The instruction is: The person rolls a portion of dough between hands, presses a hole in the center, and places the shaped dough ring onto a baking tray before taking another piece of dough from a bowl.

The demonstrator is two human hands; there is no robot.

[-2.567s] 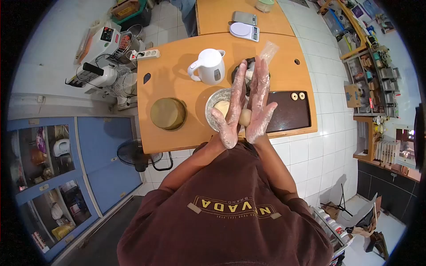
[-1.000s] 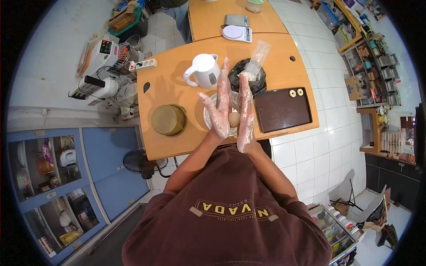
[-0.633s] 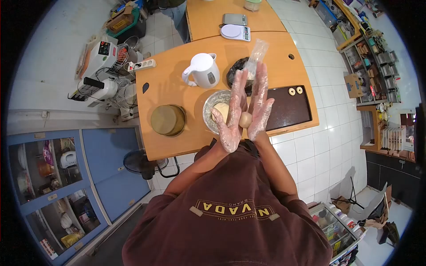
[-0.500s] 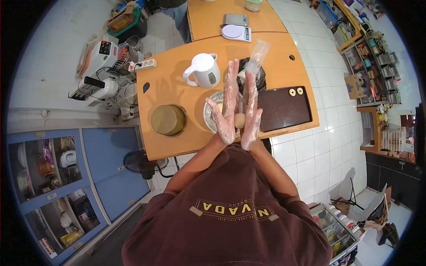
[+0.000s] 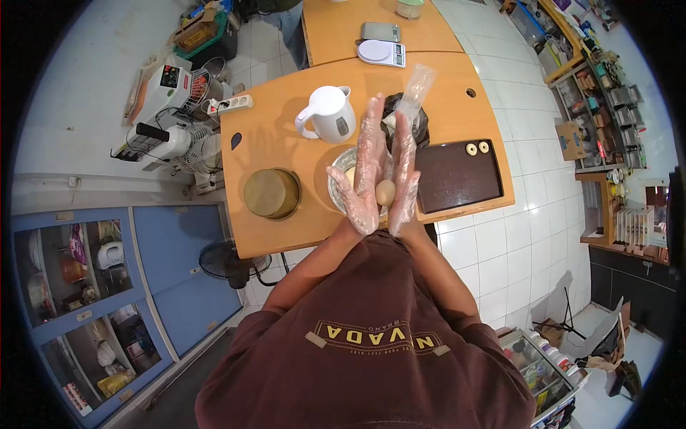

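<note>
A small round ball of dough sits between my two floury palms. My left hand has its fingers stretched out and its thumb apart, with the palm against the ball's left side. On the other side my right hand is also flat with straight fingers, its palm touching the ball. Behind and below the hands is a floury bowl, largely covered by them, with pale dough partly showing inside. To the right lies a dark tray with two small dough rings near its far edge.
A white kettle and a round brass-coloured container stand left on the wooden table. A black bag with a clear plastic bag is beyond my hands. Farther back are scales and a person's leg.
My hands have shifted slightly left from where they were about half a second ago, after rubbing back and forth. The dough ball has moved between the palms and shows more.
</note>
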